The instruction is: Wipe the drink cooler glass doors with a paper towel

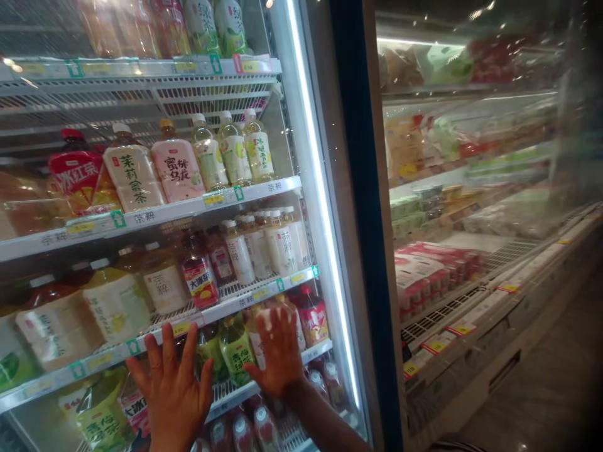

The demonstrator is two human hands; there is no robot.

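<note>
My left hand [174, 392] is raised with fingers spread, its back toward me, in front of a shelf edge in a lit drinks cooler. Nothing is in it. To its right, my right hand [279, 355] is also up with fingers apart and holds nothing; it partly hides bottles behind it. Near the two hands stands a green-labelled tea bottle [235, 348], and a dark bottle with a red label [200, 276] is on the shelf above. Light streaks suggest glass before the bottles, but whether my palms touch it I cannot tell.
Above are a pink-labelled bottle [176, 164] and a red-labelled bottle [82, 172]. A bright light strip [325, 207] runs down the cooler's right side. Past a dark upright post [367, 220], an open chiller holds red-and-white packs [424, 270] and other packages, somewhat blurred.
</note>
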